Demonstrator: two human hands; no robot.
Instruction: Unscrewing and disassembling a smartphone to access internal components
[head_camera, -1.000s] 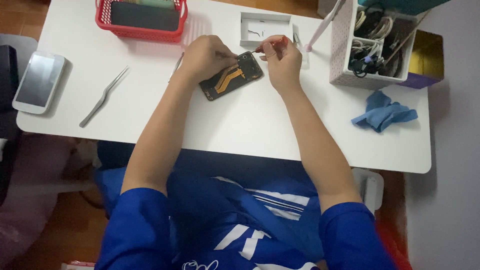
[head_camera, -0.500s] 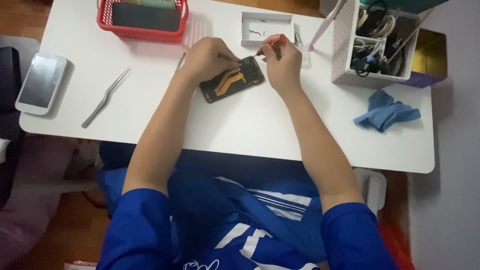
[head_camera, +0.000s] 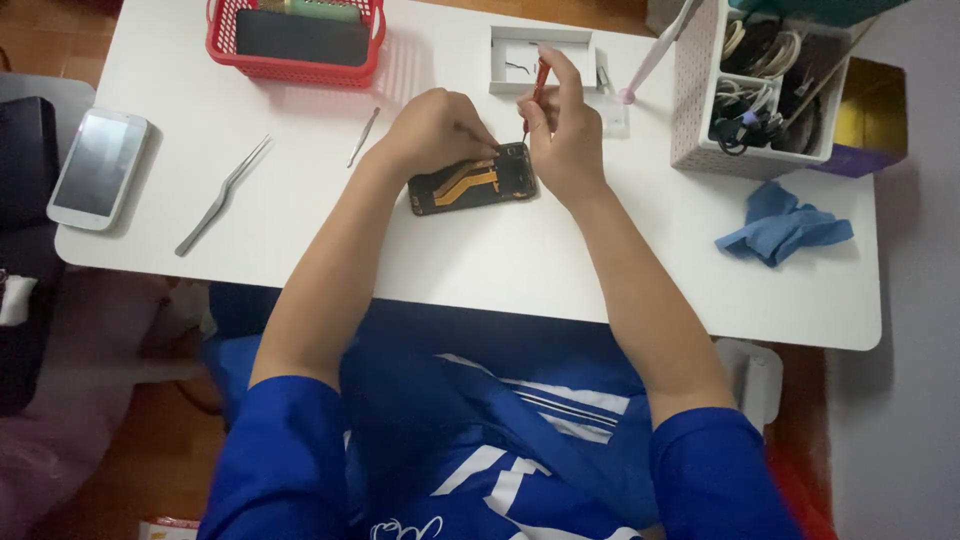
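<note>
Matt white tabletop (head_camera: 300, 250), smooth. At centre, opened phone (head_camera: 472, 185): dark matt inside with glossy orange flex strips, under bare left hand (head_camera: 432, 132) and right hand (head_camera: 565, 150); red-handled screwdriver (head_camera: 538, 85), plastic by its look. At nine o'clock, bright metal tweezers (head_camera: 222, 195) and glossy glass-faced white phone (head_camera: 98, 168). At eleven, red plastic lattice basket (head_camera: 295, 68). At three, crumpled blue cloth (head_camera: 780, 230), soft and matt. At one, perforated white organiser (head_camera: 700, 90), plastic.
</note>
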